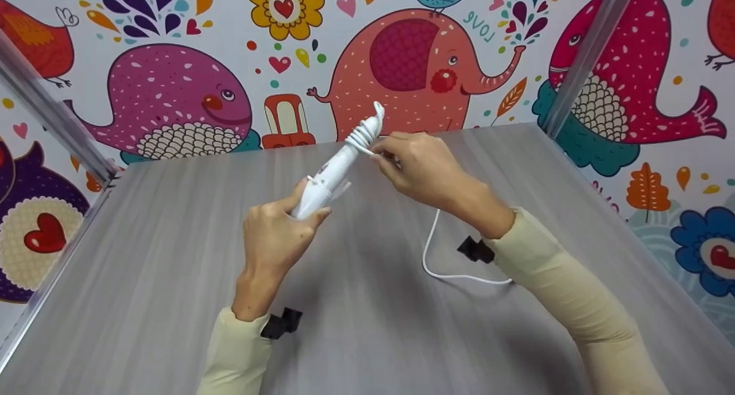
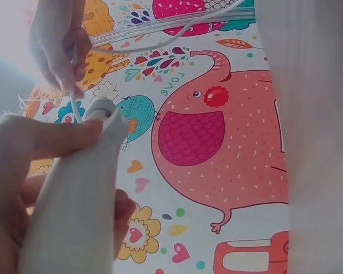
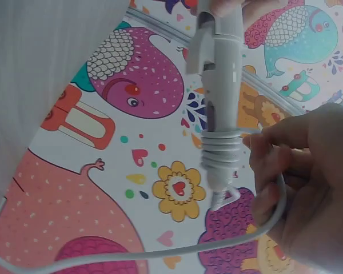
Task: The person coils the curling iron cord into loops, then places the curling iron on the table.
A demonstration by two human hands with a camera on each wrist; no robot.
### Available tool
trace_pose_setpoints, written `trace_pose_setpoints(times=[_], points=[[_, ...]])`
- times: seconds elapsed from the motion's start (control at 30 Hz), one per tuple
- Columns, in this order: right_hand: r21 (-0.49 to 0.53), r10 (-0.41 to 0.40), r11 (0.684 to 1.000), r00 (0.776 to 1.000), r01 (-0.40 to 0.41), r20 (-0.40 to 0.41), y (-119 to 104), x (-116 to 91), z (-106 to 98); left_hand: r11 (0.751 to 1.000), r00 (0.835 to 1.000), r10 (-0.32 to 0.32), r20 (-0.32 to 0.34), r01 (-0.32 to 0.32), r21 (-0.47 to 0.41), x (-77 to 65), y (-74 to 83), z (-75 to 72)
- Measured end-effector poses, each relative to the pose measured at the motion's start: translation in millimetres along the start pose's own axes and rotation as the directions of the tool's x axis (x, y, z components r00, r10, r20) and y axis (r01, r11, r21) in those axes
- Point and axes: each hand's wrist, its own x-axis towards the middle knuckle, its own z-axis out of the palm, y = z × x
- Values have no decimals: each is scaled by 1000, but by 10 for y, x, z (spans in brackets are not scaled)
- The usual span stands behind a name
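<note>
My left hand (image 1: 275,231) grips a white curling iron (image 1: 336,168) by its thicker end, tilted up and away to the right above the table. White cord (image 1: 363,135) is wound in several loops round the iron's far end. Just right of those loops, my right hand (image 1: 422,168) pinches the cord between thumb and fingers. From that hand the loose cord (image 3: 211,245) hangs in a curve, and in the head view it runs down to the tabletop. A small lever (image 3: 200,51) sticks out from the iron's side in the right wrist view.
A grey wood-grain table (image 1: 172,257) lies below both hands. Behind it stands a wall panel (image 1: 310,68) printed with cartoon animals. Metal posts (image 1: 585,62) frame the corners. The loose cord's far end is hidden behind the right sleeve (image 1: 551,268).
</note>
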Motion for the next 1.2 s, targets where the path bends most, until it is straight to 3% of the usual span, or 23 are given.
trace_pose_setpoints(times=[0.13,0.2,0.37,0.47,0.63,0.97,1.2], points=[[148,26,989,1000,-27,9,104,-105,91,999,1000,-32,0,32,-34,6,7,-14],[249,49,967,999,-54,24,171,-172,147,997,999,-45,9,45,-57,5,11,-15],[491,137,855,986,-168,98,362,-329,307,991,997,-81,20,82,-103,9,26,-23],[581,149,792,982,-189,116,458,-381,404,988,995,-85,49,91,-127,8,36,-20],[641,145,741,980,-198,135,571,-432,549,978,990,-73,125,95,-188,5,32,-13],[663,193,705,968,-252,163,702,-423,728,962,971,-75,227,131,-241,1,-20,6],[650,156,724,973,-231,172,742,-443,751,955,952,-29,306,116,-272,8,-41,5]])
